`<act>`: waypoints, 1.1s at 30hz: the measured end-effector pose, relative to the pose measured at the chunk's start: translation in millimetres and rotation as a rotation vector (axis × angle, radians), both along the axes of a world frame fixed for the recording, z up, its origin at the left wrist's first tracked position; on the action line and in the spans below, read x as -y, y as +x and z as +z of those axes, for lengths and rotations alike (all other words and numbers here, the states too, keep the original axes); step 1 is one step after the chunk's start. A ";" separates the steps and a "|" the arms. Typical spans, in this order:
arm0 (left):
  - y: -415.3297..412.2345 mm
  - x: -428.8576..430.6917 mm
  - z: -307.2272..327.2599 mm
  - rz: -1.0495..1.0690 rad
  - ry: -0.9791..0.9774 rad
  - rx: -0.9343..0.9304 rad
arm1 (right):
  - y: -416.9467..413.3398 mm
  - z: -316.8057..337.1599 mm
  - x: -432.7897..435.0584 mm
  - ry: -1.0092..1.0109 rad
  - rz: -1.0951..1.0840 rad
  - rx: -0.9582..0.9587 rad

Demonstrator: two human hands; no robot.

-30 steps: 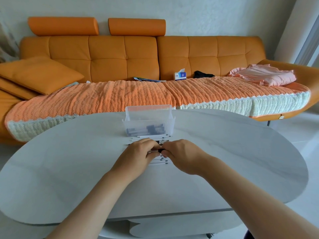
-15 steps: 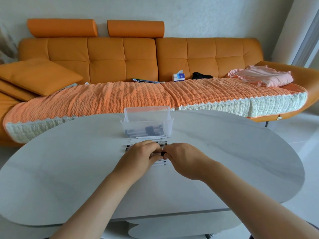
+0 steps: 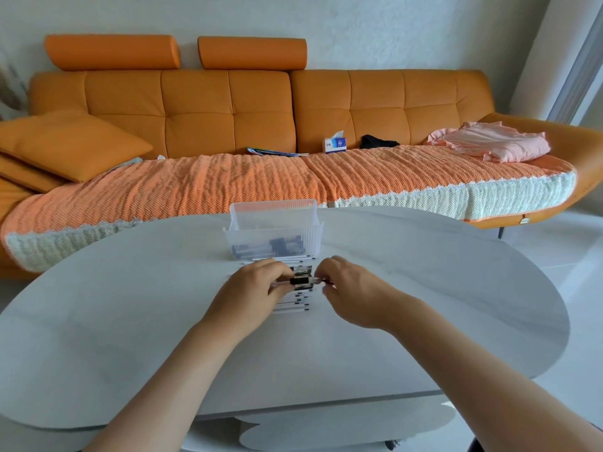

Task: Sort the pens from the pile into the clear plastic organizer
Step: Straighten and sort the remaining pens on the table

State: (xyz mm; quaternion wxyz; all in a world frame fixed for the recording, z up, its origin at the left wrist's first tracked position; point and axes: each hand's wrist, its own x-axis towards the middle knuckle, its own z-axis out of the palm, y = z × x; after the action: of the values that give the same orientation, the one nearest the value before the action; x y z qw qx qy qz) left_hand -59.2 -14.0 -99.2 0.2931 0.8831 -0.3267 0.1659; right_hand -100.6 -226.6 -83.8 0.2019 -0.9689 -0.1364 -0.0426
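You are partway through the sort. The clear plastic organizer [image 3: 273, 220] stands on the table [image 3: 130, 308] just beyond your hands, and a handful of dark pens [image 3: 277, 246] already lie along its bottom, so part of the job is done. What is left is the pile [image 3: 293, 304]: a row of white-barrelled pens lying side by side on the table between the organizer and you, partly hidden under your hands, so you cannot count them from here. Right now you hold one pen [image 3: 301, 281] crosswise above that pile. Your left hand [image 3: 257, 290] has its fingers curled and pinches the pen's left end. Your right hand [image 3: 350, 288] has its fingertips closed on the thin right end. The pen is clear of the organizer and not yet over its opening. By the look of it, more pens remain on the table than sit in the organizer, so most of the sorting probably lies ahead.
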 end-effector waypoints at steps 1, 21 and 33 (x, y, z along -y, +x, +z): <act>1.3 -2.3 0.3 0.019 0.001 -0.007 | 2.7 -1.7 4.5 0.003 -0.031 0.004; -4.9 -6.4 -0.1 0.091 0.153 -0.122 | 3.3 -5.1 13.0 -0.036 -0.043 0.048; -12.2 -3.3 5.4 0.069 0.149 -0.007 | -0.5 7.3 -8.3 -0.167 0.053 0.042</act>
State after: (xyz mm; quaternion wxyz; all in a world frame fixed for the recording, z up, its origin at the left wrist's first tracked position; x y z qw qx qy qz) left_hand -71.4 -10.8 -93.8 0.2217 0.9139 -0.3062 0.1480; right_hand -101.1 -218.3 -76.5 0.1188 -0.9773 -0.1692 -0.0461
